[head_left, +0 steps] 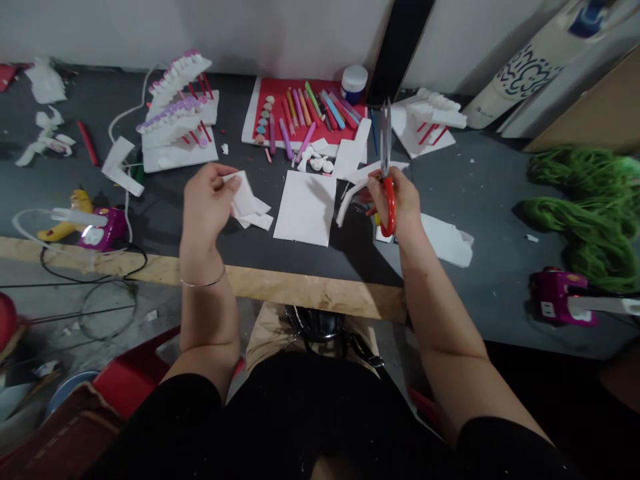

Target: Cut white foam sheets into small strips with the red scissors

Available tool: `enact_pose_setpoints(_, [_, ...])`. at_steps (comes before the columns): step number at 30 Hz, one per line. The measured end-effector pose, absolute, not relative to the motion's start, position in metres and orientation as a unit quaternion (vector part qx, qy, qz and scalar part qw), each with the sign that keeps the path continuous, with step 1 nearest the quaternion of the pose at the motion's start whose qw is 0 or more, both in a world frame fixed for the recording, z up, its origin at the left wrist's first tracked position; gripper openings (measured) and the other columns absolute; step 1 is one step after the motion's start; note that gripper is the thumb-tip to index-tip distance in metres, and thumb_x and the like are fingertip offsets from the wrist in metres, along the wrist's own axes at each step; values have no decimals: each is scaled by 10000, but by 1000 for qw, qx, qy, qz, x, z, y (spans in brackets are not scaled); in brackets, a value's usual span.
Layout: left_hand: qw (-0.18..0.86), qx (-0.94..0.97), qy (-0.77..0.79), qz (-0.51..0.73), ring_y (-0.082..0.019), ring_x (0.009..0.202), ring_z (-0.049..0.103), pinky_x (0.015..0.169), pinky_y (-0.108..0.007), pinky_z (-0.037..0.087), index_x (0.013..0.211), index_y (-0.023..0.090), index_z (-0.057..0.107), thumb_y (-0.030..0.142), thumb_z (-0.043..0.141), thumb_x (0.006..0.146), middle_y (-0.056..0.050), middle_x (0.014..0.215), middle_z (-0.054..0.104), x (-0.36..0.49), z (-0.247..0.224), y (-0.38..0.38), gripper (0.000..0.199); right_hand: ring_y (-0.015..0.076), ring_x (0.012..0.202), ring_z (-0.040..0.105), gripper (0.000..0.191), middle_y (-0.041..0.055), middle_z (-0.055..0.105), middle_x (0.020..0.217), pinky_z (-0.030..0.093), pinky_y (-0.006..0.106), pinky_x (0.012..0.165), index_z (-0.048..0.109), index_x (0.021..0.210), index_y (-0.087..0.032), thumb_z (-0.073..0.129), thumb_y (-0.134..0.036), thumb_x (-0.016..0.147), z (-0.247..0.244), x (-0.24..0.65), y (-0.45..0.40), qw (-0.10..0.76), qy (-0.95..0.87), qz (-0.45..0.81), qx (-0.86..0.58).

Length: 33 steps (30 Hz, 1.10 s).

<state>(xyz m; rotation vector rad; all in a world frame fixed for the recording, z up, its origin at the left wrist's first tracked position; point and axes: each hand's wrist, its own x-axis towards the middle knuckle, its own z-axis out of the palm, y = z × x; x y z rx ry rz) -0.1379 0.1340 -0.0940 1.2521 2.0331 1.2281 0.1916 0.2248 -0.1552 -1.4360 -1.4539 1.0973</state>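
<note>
My left hand pinches a small bunch of white paper or foam scraps between thumb and fingers. My right hand grips red-handled scissors, with the shut metal blades pointing up. A curved white strip lies just left of the scissors, and I cannot tell whether my right hand holds it. Between my hands, a white rectangular sheet lies flat on the dark tabletop. A torn white piece lies under my right hand's wrist side.
Behind the sheet are a red board of coloured sticks, a white jar with a blue lid, and white stepped models. Green yarn lies at right. Magenta glue guns sit at both sides. A wooden strip edges the table.
</note>
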Motion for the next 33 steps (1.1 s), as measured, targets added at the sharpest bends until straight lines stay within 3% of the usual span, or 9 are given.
enact_pose_setpoints(3, [382,427,647,504,-143,654,698,597,-243,571,961,233,691,345,871,897,7,779,718,-103,-105,158,221,187,712,751,413,-2,701,804,561,285,535,681,1042,-277,776,-652,897,-152,198,217,416,-621,390,-537])
enact_pose_setpoints(7, [550,370,538,521,-190,957,800,870,-312,668,987,223,663,393,876,920,-37,972,793,-61,-124,185,280,135,639,652,345,-32,666,774,565,301,595,688,1044,-284,809,-573,899,-149,205,207,447,-669,356,-475])
enact_pose_setpoints(10, [611,316,498,528,-232,1133,806,1011,-370,653,1024,231,674,430,914,879,-43,1010,806,-39,-137,197,344,118,611,596,321,-50,642,769,550,299,593,682,1059,-305,789,-574,920,-151,207,203,467,-683,359,-431])
enact_pose_setpoints(14, [658,246,478,528,-277,1201,803,1039,-386,647,1033,223,708,429,929,857,-41,940,805,-18,-146,203,349,113,578,542,322,-55,606,774,526,305,570,662,1088,-315,740,-598,954,-157,206,203,491,-682,364,-401])
enact_pose_setpoints(20, [621,137,479,605,-180,1055,809,977,-298,655,962,218,691,267,831,970,-2,921,774,11,-140,199,149,127,643,554,311,-46,588,846,538,319,612,632,1209,-340,734,-525,981,-171,203,201,527,-682,323,-390])
enact_pose_setpoints(25, [558,184,490,644,-123,912,753,888,-242,644,1049,227,713,230,827,961,-8,1011,762,25,-142,189,144,195,787,642,479,-1,586,950,617,398,708,540,1347,-372,720,-616,977,-182,195,202,555,-667,286,-407])
enact_pose_setpoints(28, [522,253,498,644,-154,995,746,877,-263,646,1174,263,714,269,811,963,-32,1104,768,27,-152,185,233,264,964,720,588,52,630,1076,667,469,821,474,1456,-387,699,-640,975,-181,192,200,504,-661,280,-480])
enact_pose_setpoints(31, [508,319,509,617,-221,1165,738,921,-318,657,1335,319,696,440,816,956,-53,1231,778,27,-161,184,416,293,1059,733,596,81,639,1138,677,491,870,423,1516,-408,652,-596,999,-179,192,199,460,-661,279,-523])
enact_pose_setpoints(33, [515,343,508,600,-242,1206,733,938,-340,665,1310,306,709,497,791,961,-60,1242,776,26,-163,183,406,298,1094,730,597,93,636,1190,678,497,879,397,1539,-413,626,-555,1006,-180,193,200,457,-664,278,-523])
